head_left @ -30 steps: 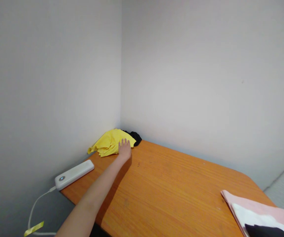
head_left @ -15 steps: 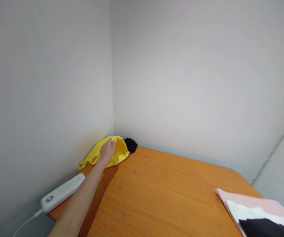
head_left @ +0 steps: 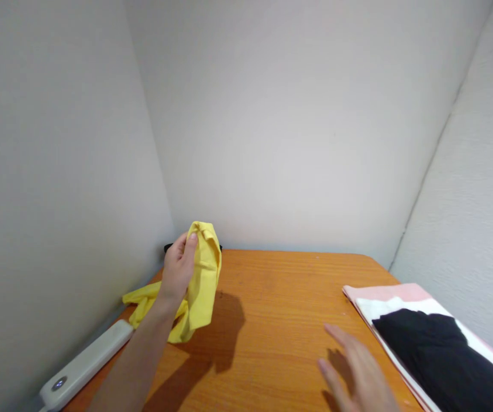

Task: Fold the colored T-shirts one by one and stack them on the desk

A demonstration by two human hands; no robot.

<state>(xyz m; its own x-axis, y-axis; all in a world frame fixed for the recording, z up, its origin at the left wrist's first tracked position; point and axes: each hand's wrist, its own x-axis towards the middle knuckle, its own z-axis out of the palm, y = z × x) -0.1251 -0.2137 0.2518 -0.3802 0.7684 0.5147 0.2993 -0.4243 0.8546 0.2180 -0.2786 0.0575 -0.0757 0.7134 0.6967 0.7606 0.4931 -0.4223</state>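
Note:
A yellow cloth garment [head_left: 203, 286] hangs from my left hand [head_left: 180, 266], whose thumb and fingers are pinched on its upper edge. Part of the fabric trails to the left behind my wrist and rests on the table. Exactly what kind of garment it is cannot be made out. My right hand [head_left: 356, 372] is over the front right of the table, slightly blurred, its fingers apart and nothing in them. To its right lies a flat pile with black cloth [head_left: 435, 349] on top of white cloth [head_left: 375, 309] and pink cloth [head_left: 409, 292].
A white elongated device [head_left: 87, 360] with a round button lies along the left edge of the wooden table [head_left: 281, 297]. Behind my left hand, a bit of black cloth [head_left: 167, 247] shows in the corner. Walls border the table at the left, back and right.
My left hand has lifted the yellow garment from the back corner and drawn it nearer. My right hand has come into view at the lower right. The view has turned to the right.

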